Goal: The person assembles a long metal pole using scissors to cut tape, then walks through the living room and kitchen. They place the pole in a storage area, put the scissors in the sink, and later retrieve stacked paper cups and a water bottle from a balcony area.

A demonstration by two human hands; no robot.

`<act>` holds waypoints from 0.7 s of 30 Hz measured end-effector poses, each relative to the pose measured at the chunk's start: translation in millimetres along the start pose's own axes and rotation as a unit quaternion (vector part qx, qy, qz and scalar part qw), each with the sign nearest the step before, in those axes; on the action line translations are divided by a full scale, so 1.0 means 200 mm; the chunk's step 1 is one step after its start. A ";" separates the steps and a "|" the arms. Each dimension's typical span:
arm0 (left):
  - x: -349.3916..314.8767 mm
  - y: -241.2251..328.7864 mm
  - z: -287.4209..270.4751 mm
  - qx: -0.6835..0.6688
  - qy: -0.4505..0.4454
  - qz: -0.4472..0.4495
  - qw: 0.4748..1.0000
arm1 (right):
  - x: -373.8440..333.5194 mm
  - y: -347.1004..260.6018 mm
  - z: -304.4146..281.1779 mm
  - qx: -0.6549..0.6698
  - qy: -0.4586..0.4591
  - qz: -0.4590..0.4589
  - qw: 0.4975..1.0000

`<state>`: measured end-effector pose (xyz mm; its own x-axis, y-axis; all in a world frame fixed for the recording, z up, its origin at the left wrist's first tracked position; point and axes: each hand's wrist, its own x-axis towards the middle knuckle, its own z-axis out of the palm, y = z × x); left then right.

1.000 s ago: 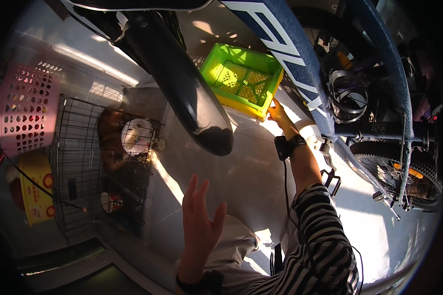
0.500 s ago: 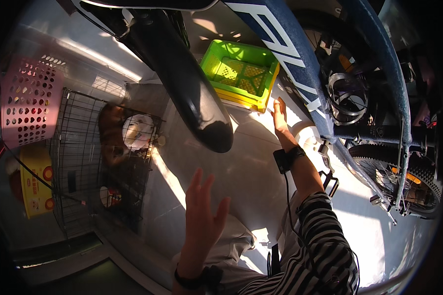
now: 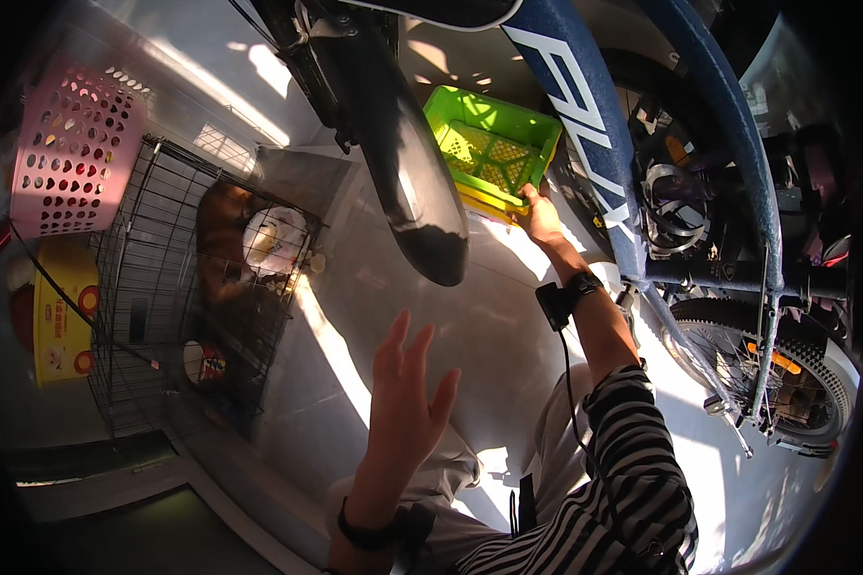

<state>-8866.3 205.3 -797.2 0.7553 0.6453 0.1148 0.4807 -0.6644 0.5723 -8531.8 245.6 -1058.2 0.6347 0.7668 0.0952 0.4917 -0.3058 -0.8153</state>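
Note:
A bright green plastic basket (image 3: 494, 113) with a lattice floor sits on a yellow one (image 3: 492, 207), beyond a bicycle's black front mudguard (image 3: 408, 172). My right hand (image 3: 544, 218) is stretched forward to the near right corner of the stack. Its fingertips are closed over the green basket's rim, and part of the grip is hidden behind the corner. Lower down, my left hand (image 3: 408, 398) hangs in the air with fingers spread, holding nothing.
Along the right stands a blue bicycle frame (image 3: 585, 115) with a knobby-tyred wheel (image 3: 786, 369). To the left are a black wire cage (image 3: 153, 230) with a brown furry animal (image 3: 222, 240) inside, a pink perforated basket (image 3: 77, 158) and a yellow box (image 3: 62, 316).
My right hand has reached the baskets' corner and taken hold of the green rim. My left hand stays raised and spread. The view has shifted slightly.

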 end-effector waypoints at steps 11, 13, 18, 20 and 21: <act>-0.01 0.02 0.00 0.009 0.000 0.023 1.000 | 0.02 0.04 -0.02 -0.015 0.059 -0.103 0.993; -0.02 0.02 0.00 0.006 0.003 0.024 1.000 | 0.02 0.05 -0.02 -0.012 0.042 -0.116 0.992; -0.02 0.03 0.00 -0.001 0.009 0.017 1.000 | 0.04 0.03 -0.01 -0.038 -0.057 -0.001 0.998; -0.03 0.03 0.01 -0.010 0.015 0.011 1.000 | 0.02 0.00 -0.02 -0.100 -0.045 0.015 0.994; -0.03 0.03 0.01 -0.017 0.021 0.006 1.000 | 0.00 -0.03 -0.03 -0.130 -0.044 0.046 0.989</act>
<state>-8867.6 197.5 -795.9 0.7414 0.6528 0.1552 0.4552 -0.6593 0.5985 -8531.1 244.0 -1049.4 0.6347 0.7721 -0.0321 0.5790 -0.5026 -0.6420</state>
